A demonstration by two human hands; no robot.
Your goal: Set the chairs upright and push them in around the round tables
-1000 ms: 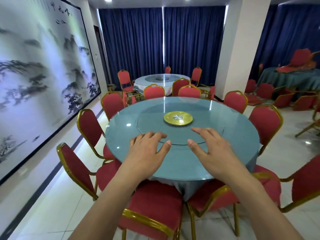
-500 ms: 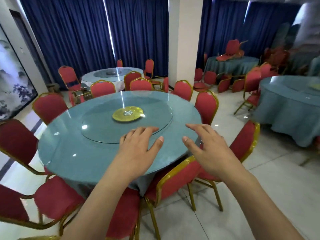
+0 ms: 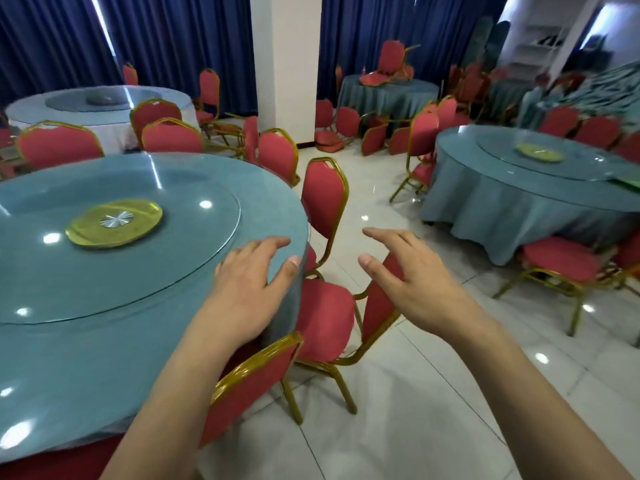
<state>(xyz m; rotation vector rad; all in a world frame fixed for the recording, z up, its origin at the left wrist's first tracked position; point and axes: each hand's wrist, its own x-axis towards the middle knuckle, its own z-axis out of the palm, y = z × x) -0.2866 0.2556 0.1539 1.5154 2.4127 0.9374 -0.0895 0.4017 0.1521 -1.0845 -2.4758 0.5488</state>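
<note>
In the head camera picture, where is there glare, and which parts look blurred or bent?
Head view: small white glare spots sit on the glass top of the near round table and on the floor tiles; the far right corner by the shelves is smeared; the white pillar and curtains lean from wide-angle distortion; both hands, left hand and right hand, look fairly sharp.

glossy glass tabletop, padded cloth chair, shiny floor

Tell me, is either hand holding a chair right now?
No. The left hand and right hand both hover open with spread fingers, above the nearest red chair, grasping nothing.
</note>
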